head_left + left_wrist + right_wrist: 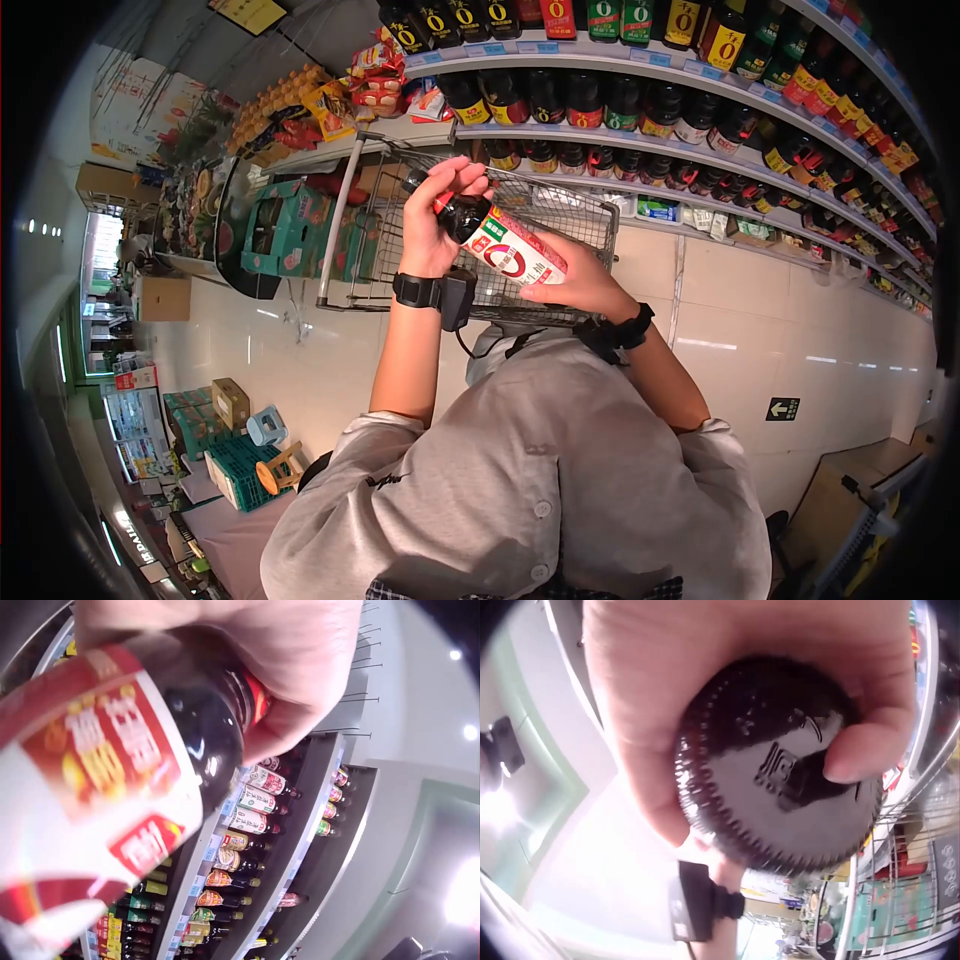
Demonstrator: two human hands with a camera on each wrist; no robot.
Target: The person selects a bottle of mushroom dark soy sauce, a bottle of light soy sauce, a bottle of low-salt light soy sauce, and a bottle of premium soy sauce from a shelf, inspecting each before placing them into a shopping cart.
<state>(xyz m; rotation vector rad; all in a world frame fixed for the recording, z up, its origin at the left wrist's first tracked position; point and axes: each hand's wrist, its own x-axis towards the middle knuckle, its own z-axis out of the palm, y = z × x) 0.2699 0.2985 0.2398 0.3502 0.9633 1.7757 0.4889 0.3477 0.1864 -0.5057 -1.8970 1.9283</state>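
A soy sauce bottle with dark glass and a red and white label lies tilted in front of the chest, over the shopping cart. My left hand holds it by the neck, with the dark cap end sticking out past the fingers. Around the lower end, my right hand grips the label side. In the left wrist view the label fills the near left, and the left hand's fingers curl at the red neck band. The right wrist view shows the bottle's round, ridged base, with the right thumb lying over its edge.
A wire shopping cart stands just ahead. Beyond it, shelves carry rows of sauce bottles. Green cartons are at the cart's left. Further back on the left are a green crate, a wooden stool and a blue stool.
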